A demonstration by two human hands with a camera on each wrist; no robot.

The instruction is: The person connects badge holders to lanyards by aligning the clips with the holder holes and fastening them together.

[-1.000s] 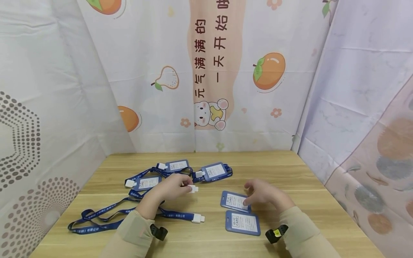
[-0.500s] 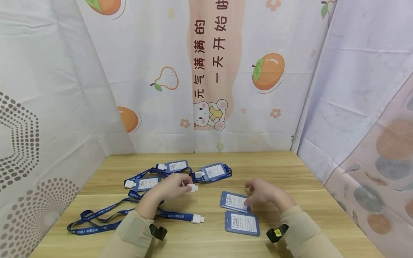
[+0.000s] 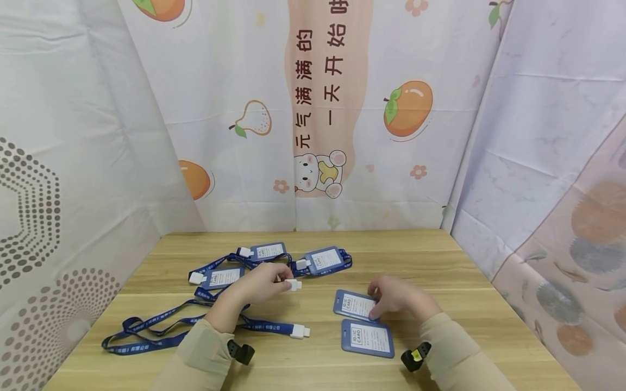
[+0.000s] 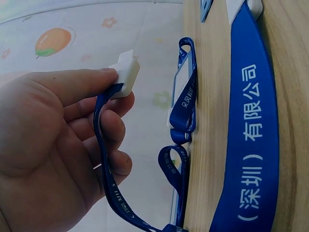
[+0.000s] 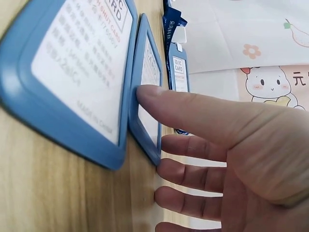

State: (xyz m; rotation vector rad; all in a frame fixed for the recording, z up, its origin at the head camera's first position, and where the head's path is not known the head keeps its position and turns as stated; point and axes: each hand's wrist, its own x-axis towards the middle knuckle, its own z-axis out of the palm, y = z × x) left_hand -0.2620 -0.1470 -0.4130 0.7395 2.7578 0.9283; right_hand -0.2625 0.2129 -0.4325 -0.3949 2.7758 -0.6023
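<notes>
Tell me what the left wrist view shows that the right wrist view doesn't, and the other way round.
Only the left wrist view shows a printed orange fruit and the left hand pinching a white clip. Only the right wrist view shows a printed cartoon animal and the right hand, thumb over a blue card holder. Both share card holders, lanyards, table and curtain.
</notes>
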